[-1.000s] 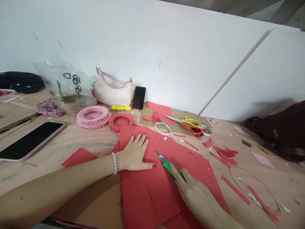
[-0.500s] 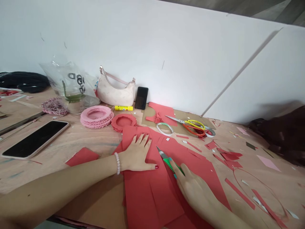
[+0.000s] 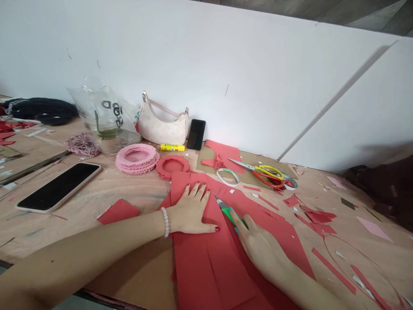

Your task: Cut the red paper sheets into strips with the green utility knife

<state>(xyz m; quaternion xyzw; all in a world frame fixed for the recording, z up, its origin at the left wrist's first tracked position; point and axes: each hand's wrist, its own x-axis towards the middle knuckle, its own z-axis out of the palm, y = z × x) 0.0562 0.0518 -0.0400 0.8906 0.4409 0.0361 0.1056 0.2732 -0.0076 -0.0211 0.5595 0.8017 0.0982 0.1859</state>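
Observation:
My left hand (image 3: 190, 211) lies flat with its fingers spread on red paper (image 3: 206, 267), a pink bead bracelet at its wrist. Just to its right, my right hand (image 3: 258, 241) is closed around a green utility knife (image 3: 228, 215). The knife's blade points away from me and its tip is at the paper near my left fingertips; whether it has cut through there I cannot tell. Several red sheets overlap under both hands, with slits in them. Beyond my left hand sits a red scalloped paper ring (image 3: 173, 166), beside a stack of pink rings (image 3: 137, 158).
Scissors (image 3: 258, 170) and a white tape roll (image 3: 228, 177) lie behind the paper. A yellow glue stick (image 3: 172, 147), a white handbag (image 3: 164, 125), a phone (image 3: 196, 134) and a plastic bag (image 3: 103, 112) are along the wall. Another phone (image 3: 60, 186) lies left; red scraps (image 3: 319, 215) are scattered right.
The view has shifted, so everything sits slightly further right. The knife has moved slightly away from me along the paper, while my left hand stays flat on it.

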